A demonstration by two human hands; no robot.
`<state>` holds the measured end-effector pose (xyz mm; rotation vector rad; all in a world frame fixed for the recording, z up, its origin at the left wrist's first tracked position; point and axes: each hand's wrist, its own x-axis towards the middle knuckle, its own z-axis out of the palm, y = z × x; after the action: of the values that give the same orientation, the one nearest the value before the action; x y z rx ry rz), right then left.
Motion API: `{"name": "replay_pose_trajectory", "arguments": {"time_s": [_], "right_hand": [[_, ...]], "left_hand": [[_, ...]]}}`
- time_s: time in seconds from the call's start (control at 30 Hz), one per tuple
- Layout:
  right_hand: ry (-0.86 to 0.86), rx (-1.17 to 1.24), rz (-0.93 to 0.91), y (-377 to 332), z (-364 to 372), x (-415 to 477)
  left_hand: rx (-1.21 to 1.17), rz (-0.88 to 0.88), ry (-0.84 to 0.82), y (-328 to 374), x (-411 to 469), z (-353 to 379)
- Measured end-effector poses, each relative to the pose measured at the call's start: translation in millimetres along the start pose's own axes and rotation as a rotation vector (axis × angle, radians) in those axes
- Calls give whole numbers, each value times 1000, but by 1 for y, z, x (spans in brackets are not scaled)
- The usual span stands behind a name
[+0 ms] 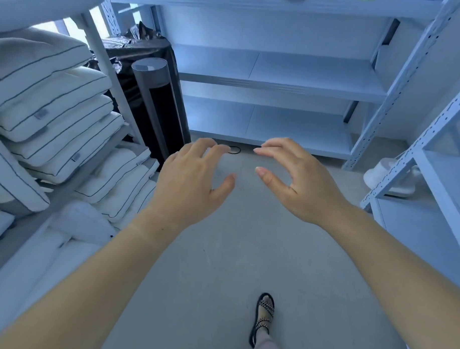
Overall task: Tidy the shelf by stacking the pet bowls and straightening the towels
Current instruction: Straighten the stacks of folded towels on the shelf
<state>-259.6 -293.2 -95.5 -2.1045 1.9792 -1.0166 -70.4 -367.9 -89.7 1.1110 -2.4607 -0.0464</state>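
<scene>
Both empty, fingers loosely spread: left hand [195, 178] and right hand [299, 179] hovered in front of the shelf [318, 73], so stepping closer toward its top tier looked the sensible start.

A grey concrete floor [221, 252] runs to a white metal shelving unit [279, 79] ahead. A dark tower fan [158, 93] stands left, beside stacked striped cushions [51, 102], in cool bluish light.
</scene>
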Motion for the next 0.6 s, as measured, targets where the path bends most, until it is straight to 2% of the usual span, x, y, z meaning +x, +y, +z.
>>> {"name": "replay_pose_trajectory", "arguments": {"time_s": [0.23,0.37,0.6], "right_hand": [[24,7,-2,103,-19,91],[41,-6,-8,157,-32,143],[-1,69,-36,212,-12,233]], "left_hand": [[-15,33,-19,8,137,51],[-37,36,26,12,214,76],[37,-28,-27,-21,293,111]]}}
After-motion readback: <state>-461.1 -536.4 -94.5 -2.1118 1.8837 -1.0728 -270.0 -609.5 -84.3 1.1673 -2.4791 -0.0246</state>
